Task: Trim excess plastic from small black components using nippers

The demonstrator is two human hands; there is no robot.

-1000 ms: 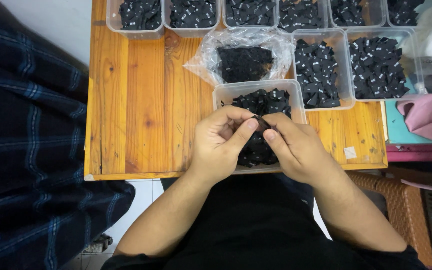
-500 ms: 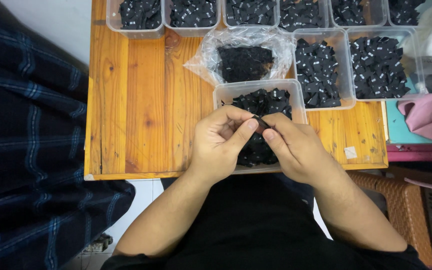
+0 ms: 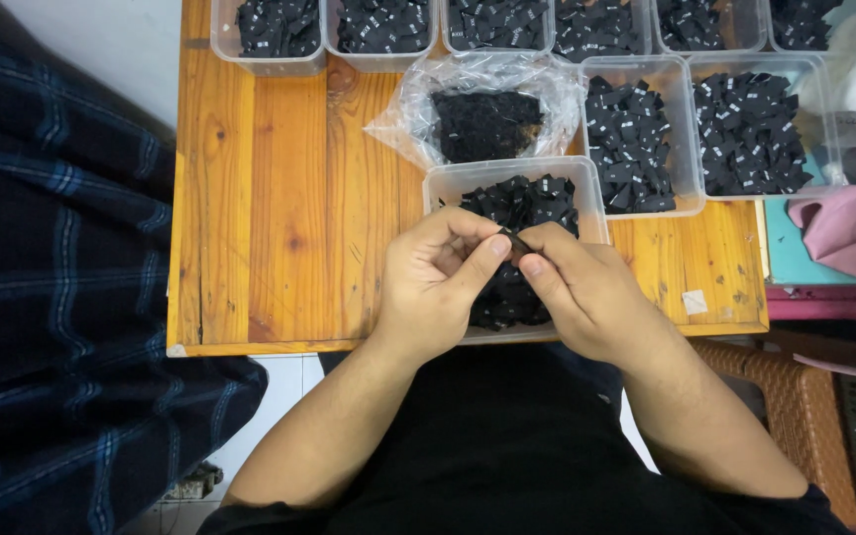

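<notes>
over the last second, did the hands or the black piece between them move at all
Nothing visibly changed. The left hand and right hand still pinch the small black piece between their fingertips above the near clear tub on the wooden table.

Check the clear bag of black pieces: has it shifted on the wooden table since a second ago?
No. The clear bag sits in the same spot, behind the near tub and left of the next tub.
</notes>
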